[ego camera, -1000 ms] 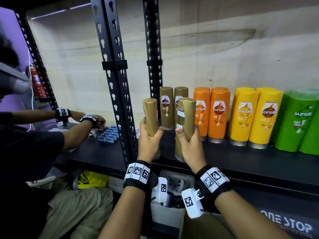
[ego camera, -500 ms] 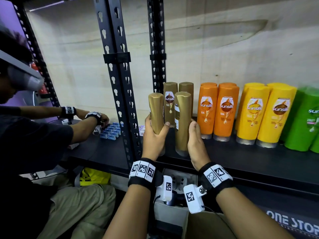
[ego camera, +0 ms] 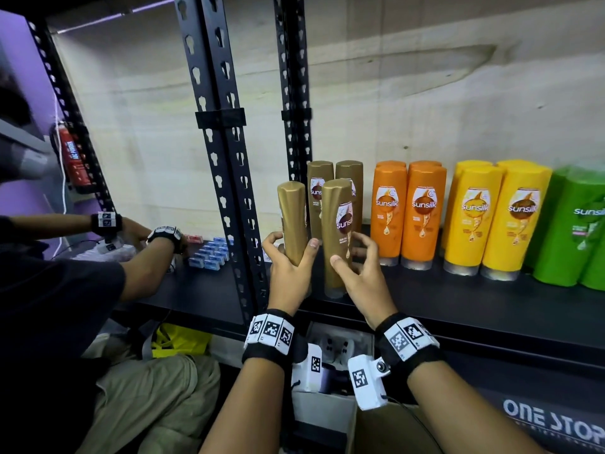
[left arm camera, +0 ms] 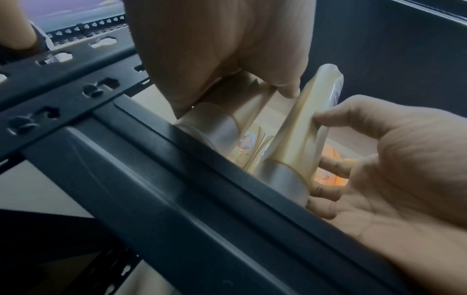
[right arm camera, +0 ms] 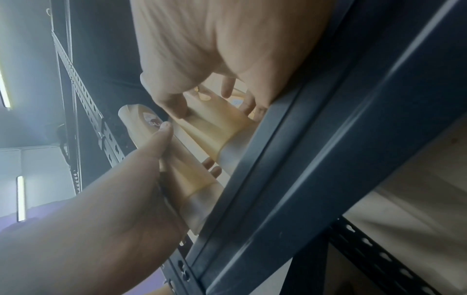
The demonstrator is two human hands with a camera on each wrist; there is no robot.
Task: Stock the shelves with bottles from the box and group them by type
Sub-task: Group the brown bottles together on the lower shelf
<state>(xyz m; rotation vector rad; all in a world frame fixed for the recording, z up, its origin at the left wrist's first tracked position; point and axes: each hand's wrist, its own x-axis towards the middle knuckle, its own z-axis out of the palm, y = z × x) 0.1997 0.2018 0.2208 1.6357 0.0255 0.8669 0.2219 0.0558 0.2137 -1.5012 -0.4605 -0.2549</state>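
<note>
Blk wristbands [ego camera: 262, 355] w/ coded tags [ego camera: 271, 329]

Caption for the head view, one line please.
Left hand grips the left gold bottle, right hand the right gold bottle, on the shelf before two matching bottles.

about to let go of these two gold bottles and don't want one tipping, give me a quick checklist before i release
1. Grouping: both stand in front of the back gold pair, same type: ok.
2. Upright: the right gold bottle stands with its base on the shelf: ok.
3. Seated: base of the left gold bottle: cannot tell, the left hand hides it.
4. Labels forward: right one ok; left one shows a plain side: not ok.
5. Gap to the orange bottles: ok.
6. Grip: the right hand curls loosely round its bottle, thumb on the front: ok.
</note>
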